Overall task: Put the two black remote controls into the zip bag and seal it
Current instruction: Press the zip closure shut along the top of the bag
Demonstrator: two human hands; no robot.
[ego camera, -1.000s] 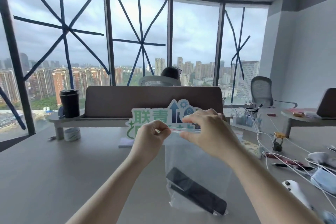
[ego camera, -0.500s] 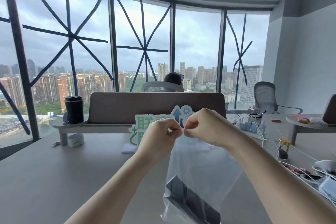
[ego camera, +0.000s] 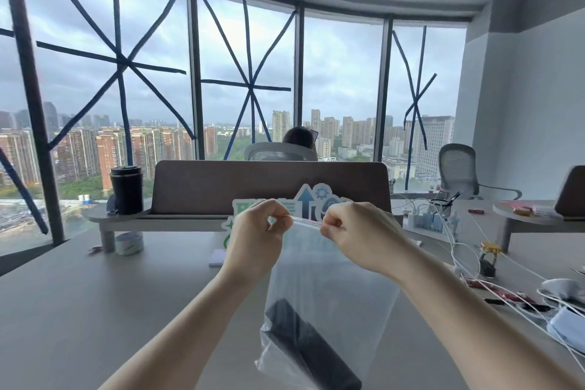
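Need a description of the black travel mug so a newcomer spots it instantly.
Start at the brown desk divider in front of the taped windows. Follow it to its left end, where a rounded grey shelf juts out. The black travel mug stands upright there: tall, dark and lidded, unlike the squat white tape roll on the table below it.

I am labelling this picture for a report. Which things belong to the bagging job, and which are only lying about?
Job: zip bag, black remotes inside it, left hand and right hand pinching its top strip.

Lying about: black cup, tape roll, white cables, small jar.
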